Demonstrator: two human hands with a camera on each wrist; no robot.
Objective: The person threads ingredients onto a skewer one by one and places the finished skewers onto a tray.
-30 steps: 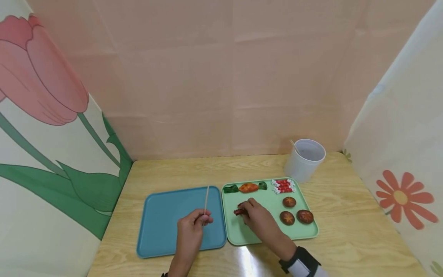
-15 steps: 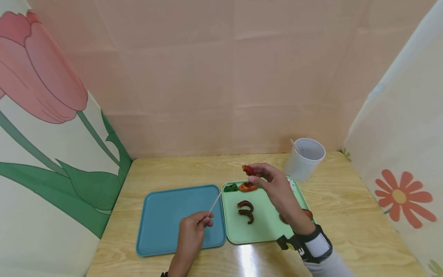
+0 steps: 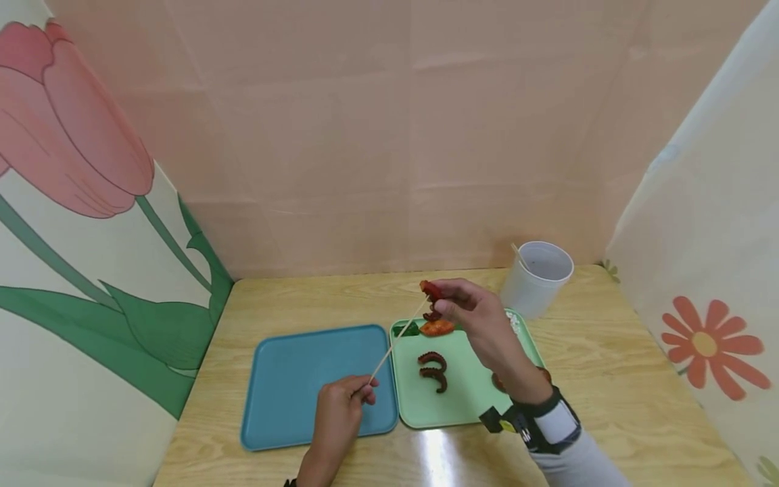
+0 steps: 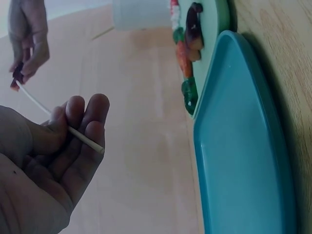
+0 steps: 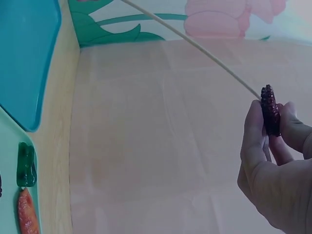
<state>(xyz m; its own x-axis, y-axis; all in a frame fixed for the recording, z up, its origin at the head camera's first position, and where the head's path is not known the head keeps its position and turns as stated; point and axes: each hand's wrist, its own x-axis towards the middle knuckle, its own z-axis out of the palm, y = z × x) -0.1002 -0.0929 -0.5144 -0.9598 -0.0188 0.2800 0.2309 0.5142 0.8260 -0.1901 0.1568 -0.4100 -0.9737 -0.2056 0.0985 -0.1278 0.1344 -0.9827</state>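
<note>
My left hand point(image 3: 339, 409) pinches a thin wooden skewer point(image 3: 395, 341) near its lower end, slanting up to the right. High over the green tray point(image 3: 420, 411), my right hand point(image 3: 481, 325) pinches a dark red, curled octopus tentacle piece point(image 5: 270, 111) between thumb and fingers. The skewer's far end meets the tentacle's side in both wrist views; whether it has gone in, I cannot tell. Two more tentacle pieces point(image 3: 433, 360) lie curled on the green tray. Behind them are an orange carrot-shaped piece point(image 3: 437, 328) and a dark green piece point(image 3: 406, 329).
To the left, a blue tray point(image 3: 298, 379) lies beside the green one. A white cup point(image 3: 535, 287) with a stick point(image 3: 519, 256) in it stands at the back right. My right forearm partly hides brown mushroom pieces point(image 3: 499, 383). Papered walls point(image 3: 341, 169) bound the wooden table point(image 3: 621, 379).
My right hand has lifted a tentacle piece from the green tray and brought it to the skewer's tip. The skewer has tilted from nearly upright toward the right.
</note>
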